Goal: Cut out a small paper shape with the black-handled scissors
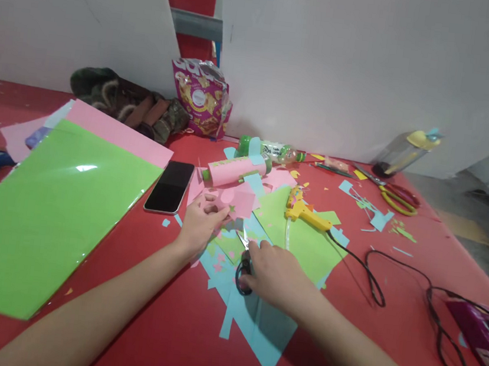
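My left hand [199, 223] pinches a pink paper piece [230, 200] lying on a heap of cut paper on the red table [155, 326]. My right hand [273, 271] is closed round the black handles of small scissors [244, 260], whose blades point up toward the pink piece. Light blue paper [260, 327] and green paper [303, 244] lie under both hands. A pink paper-wrapped bottle [235, 170] lies just beyond the pink piece.
A yellow glue gun [305, 212] with a black cord [375, 282] lies right of my hands. A black phone [170, 186] and large green sheet [41, 205] lie left. Red-yellow scissors [396, 197], a water bottle [402, 153], a snack bag [201, 97] and a purple power strip [482, 334] ring the area.
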`<action>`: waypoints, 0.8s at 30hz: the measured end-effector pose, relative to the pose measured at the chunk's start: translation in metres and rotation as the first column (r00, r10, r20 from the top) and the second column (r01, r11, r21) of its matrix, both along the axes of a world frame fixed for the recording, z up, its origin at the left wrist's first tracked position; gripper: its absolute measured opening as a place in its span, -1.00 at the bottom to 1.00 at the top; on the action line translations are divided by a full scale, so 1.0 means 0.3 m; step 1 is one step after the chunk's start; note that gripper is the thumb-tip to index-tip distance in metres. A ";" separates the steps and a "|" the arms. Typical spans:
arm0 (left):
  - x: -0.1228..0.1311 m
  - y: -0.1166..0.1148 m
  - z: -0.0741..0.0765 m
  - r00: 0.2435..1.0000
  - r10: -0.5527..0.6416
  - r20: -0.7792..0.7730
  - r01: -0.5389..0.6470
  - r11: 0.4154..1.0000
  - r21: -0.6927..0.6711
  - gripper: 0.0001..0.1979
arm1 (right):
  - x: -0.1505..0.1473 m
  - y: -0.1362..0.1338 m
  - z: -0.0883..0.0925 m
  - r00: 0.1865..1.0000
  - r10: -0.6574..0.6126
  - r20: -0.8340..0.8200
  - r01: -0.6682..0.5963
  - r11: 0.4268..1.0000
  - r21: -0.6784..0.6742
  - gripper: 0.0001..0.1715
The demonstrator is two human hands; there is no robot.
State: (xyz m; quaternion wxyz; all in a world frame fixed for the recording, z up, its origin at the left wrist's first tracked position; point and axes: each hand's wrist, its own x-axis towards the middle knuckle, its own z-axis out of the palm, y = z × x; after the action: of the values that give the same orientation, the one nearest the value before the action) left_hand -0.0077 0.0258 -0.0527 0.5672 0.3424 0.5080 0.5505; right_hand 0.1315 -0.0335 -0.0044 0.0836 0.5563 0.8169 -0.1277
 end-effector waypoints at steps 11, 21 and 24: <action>-0.010 0.007 -0.004 0.999 -0.013 -0.048 0.015 0.999 0.050 -0.68 | 0.032 -0.070 -0.041 0.989 -0.137 0.048 0.135 0.990 0.038 -0.66; -0.012 0.029 0.053 0.998 0.057 0.002 -0.057 0.994 0.088 -0.67 | 0.100 -0.005 -0.033 0.728 -0.357 -0.585 0.362 0.925 -0.115 -0.81; 0.000 0.028 0.092 0.999 0.047 -0.004 -0.046 0.994 0.099 -0.68 | 0.083 -0.011 -0.064 0.450 -0.438 -0.778 0.319 0.893 -0.318 -0.77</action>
State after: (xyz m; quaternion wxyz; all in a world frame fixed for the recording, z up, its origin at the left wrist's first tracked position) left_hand -0.0076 0.0342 -0.0251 0.5350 0.3598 0.4896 0.5870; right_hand 0.1563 -0.0367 -0.0236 -0.3101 0.5886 0.6015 -0.4422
